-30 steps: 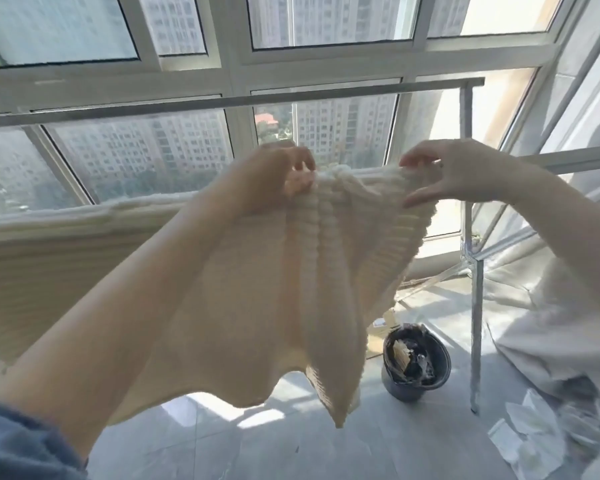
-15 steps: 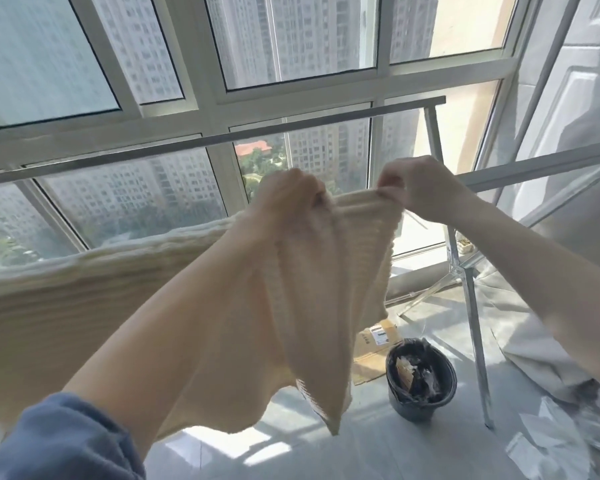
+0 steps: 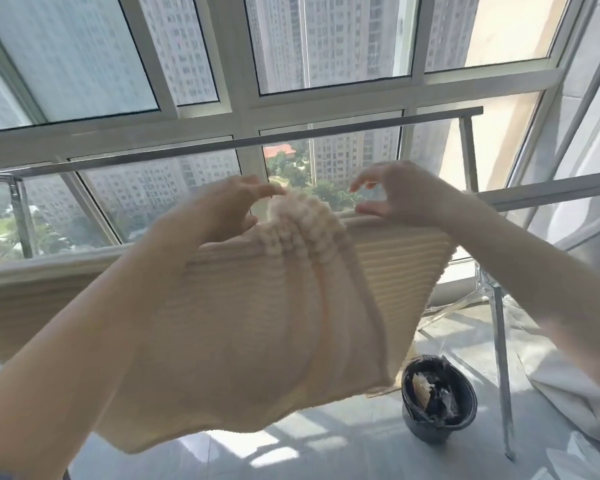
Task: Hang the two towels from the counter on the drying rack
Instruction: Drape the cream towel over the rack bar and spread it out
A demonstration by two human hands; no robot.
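A cream ribbed towel [image 3: 264, 323] hangs over the near rail [image 3: 551, 188] of the metal drying rack, bunched into folds at its top middle. My left hand [image 3: 229, 209] pinches that bunch between fingers and thumb. My right hand [image 3: 399, 192] rests on the towel's top edge to the right, fingers curled apart and gripping nothing. A second cream towel [image 3: 32, 299] hangs on the same rail at the left, partly hidden by my left forearm. The rack's far rail [image 3: 326, 131] is bare.
Large windows stand right behind the rack. A dark bucket [image 3: 437, 403] full of scraps sits on the tiled floor by the rack's right leg [image 3: 499, 341]. A grey sheet [image 3: 568, 393] lies crumpled at the right, with white scraps near it.
The towel went from hanging gathered between both hands to lying spread over the near rail. My right hand slid right and let go of it.
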